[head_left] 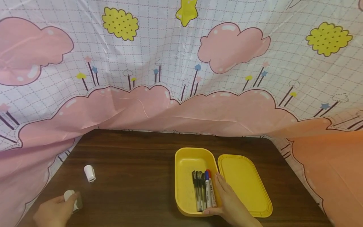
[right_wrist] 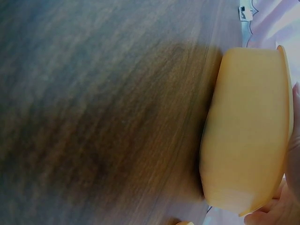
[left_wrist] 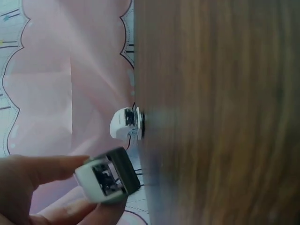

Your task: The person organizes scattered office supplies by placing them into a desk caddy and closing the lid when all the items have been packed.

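In my left hand (head_left: pixel 54 210), a small white-and-grey device (left_wrist: pixel 107 177) is pinched between thumb and fingers. Dark mechanical parts show in its open end. Beyond it, on the table, lies another small white device (head_left: pixel 89 173) with a rounded top. My right hand (head_left: pixel 231 201) rests against a yellow box (head_left: pixel 181 206) at its near right corner, fingers laid straight along the right rim and thumb on the near rim. Inside the box lie several black pens (head_left: pixel 199 192), a blue-capped marker (head_left: pixel 208 190) and a red-capped marker (head_left: pixel 212 189).
A flat yellow lid (head_left: pixel 245 184) lies on the dark wooden table (head_left: pixel 133 179), right of the box. Patterned pink-and-white cloth (head_left: pixel 158 107) hangs behind the table and along its sides.
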`<act>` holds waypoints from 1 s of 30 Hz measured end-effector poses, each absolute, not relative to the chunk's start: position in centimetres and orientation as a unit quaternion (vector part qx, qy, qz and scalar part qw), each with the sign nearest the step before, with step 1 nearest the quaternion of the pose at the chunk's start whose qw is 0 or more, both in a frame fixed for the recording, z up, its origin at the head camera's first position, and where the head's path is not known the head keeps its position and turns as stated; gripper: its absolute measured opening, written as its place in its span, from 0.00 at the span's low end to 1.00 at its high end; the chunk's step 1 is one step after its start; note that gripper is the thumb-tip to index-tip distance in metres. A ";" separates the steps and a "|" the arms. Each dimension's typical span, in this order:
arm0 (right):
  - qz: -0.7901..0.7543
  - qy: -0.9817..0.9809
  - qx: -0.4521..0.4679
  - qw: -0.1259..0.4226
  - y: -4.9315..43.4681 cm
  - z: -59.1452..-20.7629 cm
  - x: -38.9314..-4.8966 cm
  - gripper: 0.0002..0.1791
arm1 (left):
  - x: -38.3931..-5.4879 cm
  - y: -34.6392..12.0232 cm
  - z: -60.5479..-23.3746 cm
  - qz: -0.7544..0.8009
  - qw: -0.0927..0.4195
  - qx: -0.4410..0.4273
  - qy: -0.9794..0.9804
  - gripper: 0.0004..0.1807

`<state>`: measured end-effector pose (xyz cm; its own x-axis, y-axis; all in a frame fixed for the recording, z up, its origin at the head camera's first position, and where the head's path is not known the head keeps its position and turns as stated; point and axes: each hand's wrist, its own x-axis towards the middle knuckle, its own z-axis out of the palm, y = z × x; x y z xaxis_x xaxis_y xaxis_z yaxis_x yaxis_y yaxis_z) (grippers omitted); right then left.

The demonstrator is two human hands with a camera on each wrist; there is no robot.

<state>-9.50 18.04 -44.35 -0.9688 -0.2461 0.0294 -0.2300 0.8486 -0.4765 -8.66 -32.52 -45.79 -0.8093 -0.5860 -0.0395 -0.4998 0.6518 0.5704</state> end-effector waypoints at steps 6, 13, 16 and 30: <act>-0.249 0.960 -0.129 0.013 18.1 -44.5 -9.5 0.69 | -8.9 -31.9 -44.5 -0.281 0.069 0.283 -0.914 0.30; -0.247 0.959 -0.135 0.012 18.2 -44.4 -9.5 0.69 | -9.6 -29.1 -41.2 -0.344 0.132 0.271 -0.889 0.30; -0.250 0.959 -0.130 0.015 18.2 -44.4 -9.5 0.69 | -9.9 -27.8 -39.6 -0.363 0.148 0.261 -0.882 0.31; -0.247 0.960 -0.131 0.008 18.3 -44.5 -9.5 0.69 | -10.5 -23.3 -34.1 -0.453 0.134 0.237 -0.849 0.37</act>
